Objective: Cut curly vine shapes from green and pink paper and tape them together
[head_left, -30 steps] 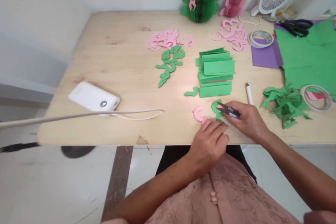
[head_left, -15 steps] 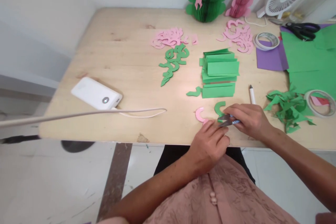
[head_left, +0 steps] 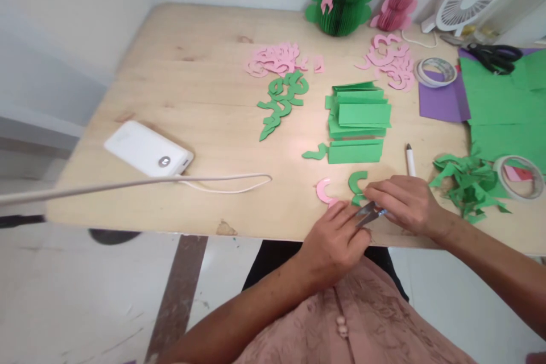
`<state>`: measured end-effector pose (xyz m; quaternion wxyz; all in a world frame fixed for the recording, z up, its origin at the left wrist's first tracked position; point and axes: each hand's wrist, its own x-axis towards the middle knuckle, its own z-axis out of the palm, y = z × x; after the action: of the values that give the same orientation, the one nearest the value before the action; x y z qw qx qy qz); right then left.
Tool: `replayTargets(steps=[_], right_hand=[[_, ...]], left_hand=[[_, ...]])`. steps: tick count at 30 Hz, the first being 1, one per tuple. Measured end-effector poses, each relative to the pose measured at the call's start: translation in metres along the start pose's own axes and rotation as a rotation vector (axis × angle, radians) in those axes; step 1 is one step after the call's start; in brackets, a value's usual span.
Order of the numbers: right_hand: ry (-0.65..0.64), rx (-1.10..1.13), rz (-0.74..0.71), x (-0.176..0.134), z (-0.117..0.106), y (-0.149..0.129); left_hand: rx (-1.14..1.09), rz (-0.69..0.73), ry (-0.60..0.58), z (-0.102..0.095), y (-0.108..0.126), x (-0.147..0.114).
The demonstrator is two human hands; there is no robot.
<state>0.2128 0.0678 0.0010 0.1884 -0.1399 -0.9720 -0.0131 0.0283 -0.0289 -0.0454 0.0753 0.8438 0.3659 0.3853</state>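
My right hand (head_left: 407, 205) is closed around small scissors (head_left: 367, 217) with grey blades and a bit of blue at the grip. The blades point left and lie right at the fingers of my left hand (head_left: 335, 244). That hand is closed near the table's front edge, and its fingers hide whatever is in them. Just beyond the left fingertips lies a curved pink paper piece (head_left: 322, 190), partly covered. A curved green paper piece (head_left: 355, 183) rests on the table beside the right fingertips.
Folded green strips (head_left: 362, 115) lie ahead, with green cutouts (head_left: 285, 101) and pink cutouts (head_left: 275, 58) farther left. Green scraps (head_left: 467, 185), a tape roll (head_left: 500, 182) and a white pen (head_left: 410, 162) are on the right. A white power bank (head_left: 147, 148) trails a cable on the left.
The scissors have swung slightly down toward my left fingers, and the right hand has moved a little with them. The camera view has shifted slightly.
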Motion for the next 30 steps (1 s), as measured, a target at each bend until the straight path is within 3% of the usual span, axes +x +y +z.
replayTargets(steps=[12, 30], right_hand=[[-0.098, -0.013, -0.153, 0.009, 0.001, 0.014], [-0.122, 0.031, -0.155, 0.012, -0.001, 0.022]], left_hand=[[0.0, -0.025, 0.0, -0.002, 0.001, 0.001], [-0.037, -0.061, -0.043, -0.005, 0.003, 0.002]])
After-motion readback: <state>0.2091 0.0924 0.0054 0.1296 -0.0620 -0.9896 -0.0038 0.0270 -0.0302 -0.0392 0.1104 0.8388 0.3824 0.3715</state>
